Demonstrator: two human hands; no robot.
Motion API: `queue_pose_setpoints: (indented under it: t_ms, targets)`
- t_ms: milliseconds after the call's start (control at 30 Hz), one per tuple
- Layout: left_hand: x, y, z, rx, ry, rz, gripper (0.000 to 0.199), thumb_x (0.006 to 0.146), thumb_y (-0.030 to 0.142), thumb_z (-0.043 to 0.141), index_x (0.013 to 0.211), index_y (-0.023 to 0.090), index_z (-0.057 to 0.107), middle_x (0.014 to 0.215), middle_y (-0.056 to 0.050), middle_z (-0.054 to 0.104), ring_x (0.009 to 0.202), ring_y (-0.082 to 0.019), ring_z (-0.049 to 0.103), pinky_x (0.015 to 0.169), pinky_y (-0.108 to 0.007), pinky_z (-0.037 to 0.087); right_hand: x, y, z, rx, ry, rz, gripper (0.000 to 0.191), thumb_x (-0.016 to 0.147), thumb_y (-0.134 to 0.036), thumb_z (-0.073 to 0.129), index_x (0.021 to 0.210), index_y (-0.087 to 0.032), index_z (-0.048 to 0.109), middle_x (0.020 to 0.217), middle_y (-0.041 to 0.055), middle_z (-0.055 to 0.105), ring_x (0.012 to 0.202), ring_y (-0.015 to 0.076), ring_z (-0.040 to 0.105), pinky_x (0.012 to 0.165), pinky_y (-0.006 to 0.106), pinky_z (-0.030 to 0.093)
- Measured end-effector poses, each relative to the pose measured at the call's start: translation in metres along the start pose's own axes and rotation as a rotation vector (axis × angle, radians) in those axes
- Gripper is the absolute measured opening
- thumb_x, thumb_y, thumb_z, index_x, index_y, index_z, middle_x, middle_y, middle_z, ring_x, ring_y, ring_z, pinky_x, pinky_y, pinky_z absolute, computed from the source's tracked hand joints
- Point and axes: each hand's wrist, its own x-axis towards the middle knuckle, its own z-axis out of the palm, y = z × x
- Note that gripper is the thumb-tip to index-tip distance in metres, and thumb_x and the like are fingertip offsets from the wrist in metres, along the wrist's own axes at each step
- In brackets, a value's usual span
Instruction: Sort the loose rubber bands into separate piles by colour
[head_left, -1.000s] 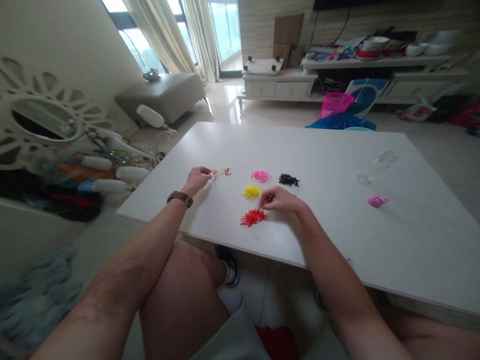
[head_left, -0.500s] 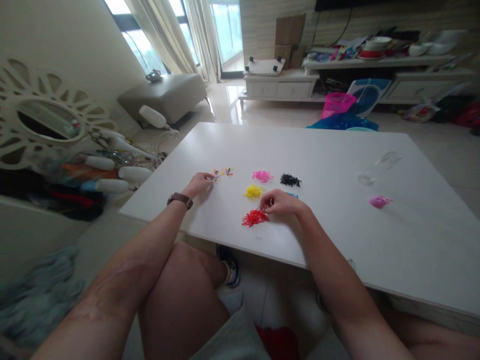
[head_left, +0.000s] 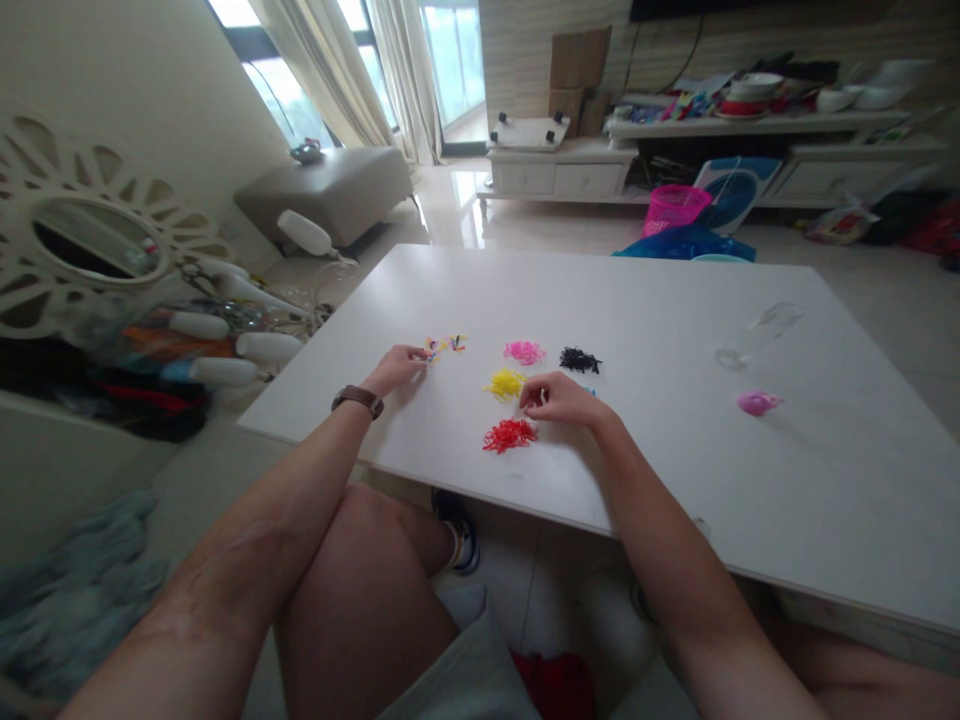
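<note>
My left hand (head_left: 400, 368) rests on the white table (head_left: 660, 470), fingertips at the left edge of a small mixed-colour pile (head_left: 444, 347). My right hand (head_left: 553, 398) is curled between the yellow pile (head_left: 504, 384) and the red pile (head_left: 510, 435) of small bands. Its fingertips are pinched together, and whatever they hold is too small to make out. Beyond it lie a pink pile (head_left: 524, 352) and a black pile (head_left: 580, 360). A few blue pieces (head_left: 590, 391) show behind my right hand, which hides the rest.
A clear container (head_left: 776, 318) and a pink-purple object (head_left: 759, 403) are on the table's right side. Past the far edge stands a pink basket (head_left: 676, 208). White lamp shades (head_left: 225, 372) are close to the left edge.
My right hand has moved slightly away from the red pile, up toward the yellow one. My left hand has hardly moved.
</note>
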Motion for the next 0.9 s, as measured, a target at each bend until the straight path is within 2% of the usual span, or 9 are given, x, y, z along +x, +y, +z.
queue_pose_setpoints:
  t_ms: [233,333,400,500,667,800,900]
  targets:
    - [0.0,-0.002,-0.004,0.005,0.02,0.021,0.024,0.061,0.026,0.075,0.081,0.013,0.081,0.074,-0.007,0.075,0.069,-0.018,0.062,0.062,-0.026,0.044,0.002,0.003,0.002,-0.046,0.066,-0.057,0.013,0.069,-0.011,0.063,0.076,-0.017,0.072,0.068,-0.0022,0.065,0.064,0.0108,0.058,0.061,0.023,0.042]
    - [-0.002,0.004,-0.006,-0.003,0.054,0.034,0.024,0.058,0.03,0.079,0.076,0.014,0.08,0.068,-0.006,0.074,0.064,-0.018,0.061,0.062,-0.027,0.043,0.003,0.003,0.003,-0.1,0.136,-0.085,0.012,0.07,-0.01,0.063,0.075,-0.017,0.071,0.067,-0.002,0.065,0.063,0.0106,0.057,0.062,0.023,0.041]
    - [-0.004,0.013,-0.005,-0.017,0.048,0.096,0.021,0.058,0.031,0.081,0.072,0.015,0.08,0.067,-0.006,0.073,0.064,-0.018,0.061,0.064,-0.028,0.044,0.004,0.003,0.004,-0.146,0.188,-0.098,0.011,0.071,-0.009,0.063,0.076,-0.017,0.071,0.068,-0.0014,0.065,0.063,0.011,0.058,0.062,0.023,0.041]
    - [-0.013,0.032,0.003,-0.043,-0.064,0.269,0.017,0.063,0.03,0.077,0.07,0.015,0.079,0.068,-0.005,0.074,0.067,-0.018,0.064,0.066,-0.028,0.046,0.005,0.002,0.006,-0.182,0.26,-0.107,0.008,0.075,-0.012,0.065,0.078,-0.018,0.071,0.071,-0.0006,0.066,0.064,0.0116,0.058,0.063,0.024,0.042]
    - [-0.03,0.064,0.03,-0.065,-0.374,0.537,0.013,0.069,0.027,0.074,0.072,0.014,0.076,0.07,-0.005,0.074,0.067,-0.017,0.066,0.062,-0.025,0.048,0.007,-0.002,0.011,-0.181,0.338,-0.104,0.004,0.082,-0.023,0.071,0.084,-0.019,0.073,0.079,0.001,0.072,0.066,0.0124,0.06,0.065,0.025,0.044]
    - [-0.034,0.079,0.048,-0.064,-0.423,0.626,0.008,0.071,0.021,0.073,0.073,0.014,0.073,0.071,-0.005,0.074,0.068,-0.016,0.068,0.062,-0.024,0.049,0.007,-0.004,0.011,-0.172,0.371,-0.114,0.007,0.083,-0.025,0.074,0.086,-0.02,0.074,0.084,0.0017,0.075,0.065,0.0124,0.061,0.066,0.026,0.045]
    - [-0.034,0.083,0.055,-0.058,-0.44,0.657,0.005,0.071,0.018,0.072,0.073,0.013,0.072,0.071,-0.004,0.073,0.068,-0.015,0.068,0.062,-0.023,0.05,0.006,-0.004,0.011,-0.18,0.37,-0.123,0.006,0.083,-0.026,0.074,0.085,-0.02,0.075,0.08,0.0011,0.074,0.063,0.0118,0.06,0.065,0.025,0.044]
